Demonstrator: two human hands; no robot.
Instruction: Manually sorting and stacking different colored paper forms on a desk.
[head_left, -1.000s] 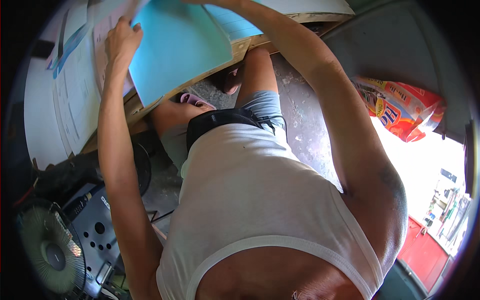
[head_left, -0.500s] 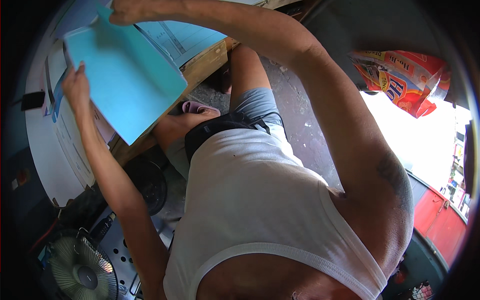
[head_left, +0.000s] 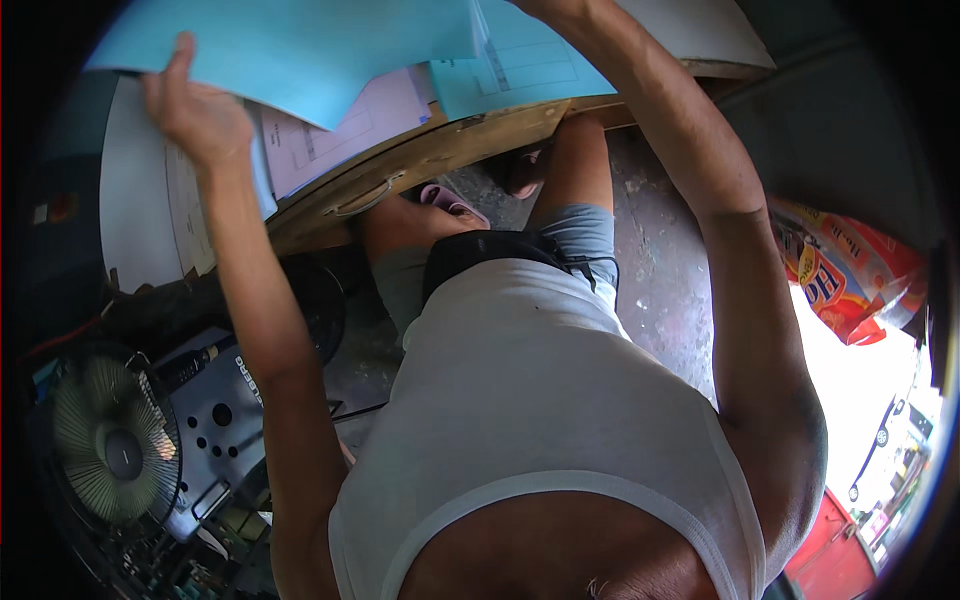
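A large light-blue paper sheet (head_left: 290, 50) hangs tilted over the left part of the table, its upper part cut off by the frame. My left hand (head_left: 200, 120) grips its near left edge, thumb on top and the fingers underneath. At the top edge of the view, my right hand (head_left: 553, 8) is mostly cut off, close to the sheet's right end; its fingers are hidden. Below and right of the raised sheet, printed blue forms (head_left: 530, 70) lie on the table. Printed pinkish-white forms (head_left: 335, 135) lie nearer the left, partly covered by it.
The wooden table (head_left: 430, 150) has a drawer with a metal handle (head_left: 367, 196) above my legs. A desk fan (head_left: 118, 445) stands at lower left beside a grey metal machine panel (head_left: 215, 410). A red plastic package (head_left: 850, 270) hangs at the right, near a bright opening.
The blue sheet has swung up and to the right, uncovering the pinkish forms. Both hands moved rightward; my right hand has largely left the top of the view. The whole view has shifted.
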